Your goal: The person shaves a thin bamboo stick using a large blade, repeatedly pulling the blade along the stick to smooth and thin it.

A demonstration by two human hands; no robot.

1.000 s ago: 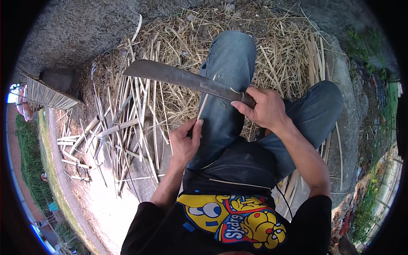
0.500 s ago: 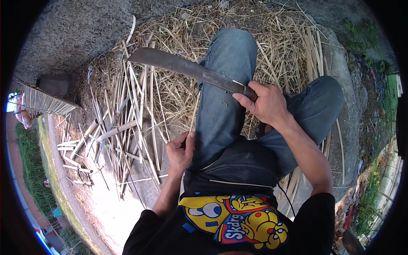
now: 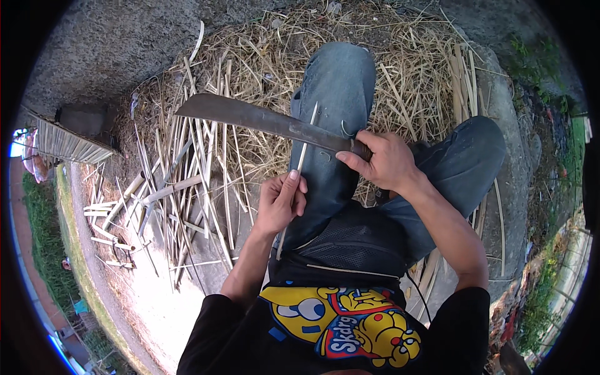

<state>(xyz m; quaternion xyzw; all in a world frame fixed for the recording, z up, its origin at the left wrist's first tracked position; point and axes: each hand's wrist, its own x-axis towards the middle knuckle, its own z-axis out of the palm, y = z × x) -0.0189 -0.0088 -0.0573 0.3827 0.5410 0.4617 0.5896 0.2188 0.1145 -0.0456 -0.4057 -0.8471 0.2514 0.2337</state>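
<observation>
Pale and slender, pinched between thumb and fingers of the left hand (image 3: 283,200): a strip (image 3: 302,157), long axis pointing away over the denim leg (image 3: 340,78), passing beneath the machete (image 3: 265,122) (blade leftward, nearly crosswise), gripped by its handle in the right hand (image 3: 387,159).

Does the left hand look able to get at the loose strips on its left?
Probably yes: nothing stands between the left hand and the loose strips, though that hand holds a thin stick.

Rough grey wall (image 3: 144,47); green plants (image 3: 47,244) far left.
</observation>
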